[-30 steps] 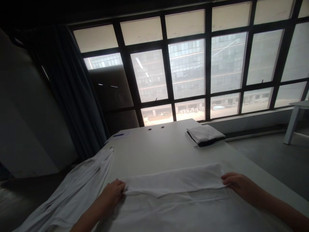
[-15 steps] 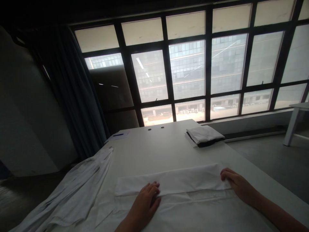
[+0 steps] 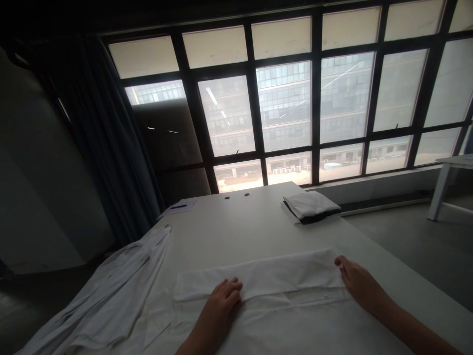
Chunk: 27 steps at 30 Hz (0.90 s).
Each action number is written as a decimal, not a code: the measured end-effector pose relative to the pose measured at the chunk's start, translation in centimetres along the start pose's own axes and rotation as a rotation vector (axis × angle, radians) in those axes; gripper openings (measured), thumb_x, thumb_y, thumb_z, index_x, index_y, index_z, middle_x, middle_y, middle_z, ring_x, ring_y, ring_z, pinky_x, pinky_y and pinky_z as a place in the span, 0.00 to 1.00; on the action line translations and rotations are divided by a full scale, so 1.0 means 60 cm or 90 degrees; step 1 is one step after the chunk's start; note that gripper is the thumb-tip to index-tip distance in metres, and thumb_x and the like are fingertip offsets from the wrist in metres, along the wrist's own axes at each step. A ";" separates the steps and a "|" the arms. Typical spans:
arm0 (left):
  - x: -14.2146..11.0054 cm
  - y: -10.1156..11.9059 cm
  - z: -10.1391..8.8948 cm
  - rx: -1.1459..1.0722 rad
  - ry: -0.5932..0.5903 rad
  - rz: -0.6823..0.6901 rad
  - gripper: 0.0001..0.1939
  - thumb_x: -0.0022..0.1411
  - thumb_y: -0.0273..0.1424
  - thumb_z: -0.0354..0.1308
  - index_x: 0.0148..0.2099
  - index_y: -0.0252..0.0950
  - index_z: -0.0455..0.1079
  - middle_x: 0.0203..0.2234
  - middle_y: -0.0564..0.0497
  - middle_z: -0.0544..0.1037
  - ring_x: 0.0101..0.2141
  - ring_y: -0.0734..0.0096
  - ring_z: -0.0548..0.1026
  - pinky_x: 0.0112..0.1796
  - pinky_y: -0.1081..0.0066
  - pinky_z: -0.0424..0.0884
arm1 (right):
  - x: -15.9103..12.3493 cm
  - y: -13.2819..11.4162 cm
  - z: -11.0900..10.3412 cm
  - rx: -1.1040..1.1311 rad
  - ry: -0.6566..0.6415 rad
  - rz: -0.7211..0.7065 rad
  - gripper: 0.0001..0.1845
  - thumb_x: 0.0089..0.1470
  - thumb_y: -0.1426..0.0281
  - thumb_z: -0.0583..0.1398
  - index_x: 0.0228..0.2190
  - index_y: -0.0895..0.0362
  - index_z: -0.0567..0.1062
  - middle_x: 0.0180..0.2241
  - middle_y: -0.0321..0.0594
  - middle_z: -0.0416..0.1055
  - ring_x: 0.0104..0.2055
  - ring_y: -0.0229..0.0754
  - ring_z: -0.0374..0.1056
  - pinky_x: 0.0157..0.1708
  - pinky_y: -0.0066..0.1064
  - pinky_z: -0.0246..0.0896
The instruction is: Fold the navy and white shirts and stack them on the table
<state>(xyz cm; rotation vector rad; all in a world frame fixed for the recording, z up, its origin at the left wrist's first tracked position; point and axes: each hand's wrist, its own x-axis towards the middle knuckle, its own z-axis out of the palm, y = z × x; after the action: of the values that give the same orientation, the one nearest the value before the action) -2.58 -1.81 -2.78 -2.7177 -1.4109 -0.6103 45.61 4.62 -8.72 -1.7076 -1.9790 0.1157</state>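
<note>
A white garment (image 3: 266, 315) lies spread on the white table (image 3: 236, 227) in front of me, its far edge folded back into a long flat band (image 3: 258, 276). My left hand (image 3: 221, 301) rests flat on the near edge of that band, near its left-middle, fingers extended together. My right hand (image 3: 356, 283) lies palm down on the band's right end, fingers stretched out over the cloth. Neither hand grips the fabric as far as I can see.
A second white garment (image 3: 111, 291) hangs crumpled over the table's left edge. A folded stack of white and dark cloth (image 3: 308, 206) sits far right. A paper with a blue pen (image 3: 179, 207) lies at the far left corner. Large windows stand behind; another table's leg (image 3: 438, 192) is at right.
My left hand let go of the band's left end and slid right along it to the middle, now lying flat. The right hand stayed at the right end.
</note>
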 end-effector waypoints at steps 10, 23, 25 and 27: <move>0.004 0.008 -0.007 -0.004 -0.037 0.037 0.04 0.70 0.28 0.57 0.39 0.40 0.71 0.54 0.49 0.77 0.59 0.62 0.72 0.62 0.54 0.65 | 0.006 0.010 0.001 -0.142 0.032 0.047 0.19 0.62 0.57 0.49 0.37 0.56 0.74 0.38 0.48 0.74 0.40 0.51 0.70 0.40 0.41 0.61; 0.009 0.008 -0.013 0.012 -0.026 0.060 0.04 0.69 0.29 0.58 0.38 0.40 0.72 0.55 0.49 0.77 0.59 0.60 0.72 0.61 0.50 0.65 | 0.007 -0.028 -0.016 -0.150 -0.043 0.127 0.18 0.69 0.62 0.41 0.42 0.54 0.66 0.28 0.44 0.76 0.31 0.50 0.75 0.27 0.33 0.53; 0.008 0.006 -0.013 0.024 -0.028 0.074 0.04 0.69 0.30 0.57 0.39 0.40 0.72 0.55 0.48 0.77 0.60 0.59 0.70 0.62 0.49 0.64 | 0.006 -0.027 -0.016 -0.171 -0.040 0.121 0.16 0.69 0.63 0.41 0.44 0.54 0.65 0.29 0.44 0.77 0.32 0.51 0.76 0.27 0.33 0.53; 0.008 0.006 -0.013 0.026 -0.031 0.082 0.04 0.70 0.30 0.57 0.41 0.40 0.72 0.56 0.47 0.76 0.61 0.59 0.69 0.62 0.48 0.63 | 0.005 -0.021 -0.016 -0.182 -0.022 0.120 0.15 0.69 0.63 0.43 0.46 0.55 0.64 0.29 0.45 0.77 0.32 0.52 0.77 0.27 0.33 0.54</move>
<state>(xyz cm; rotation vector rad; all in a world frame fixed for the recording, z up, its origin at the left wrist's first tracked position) -2.33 -1.79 -1.82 -2.7820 -1.2307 -0.5056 44.86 4.38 -7.28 -2.0849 -1.9282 -0.0764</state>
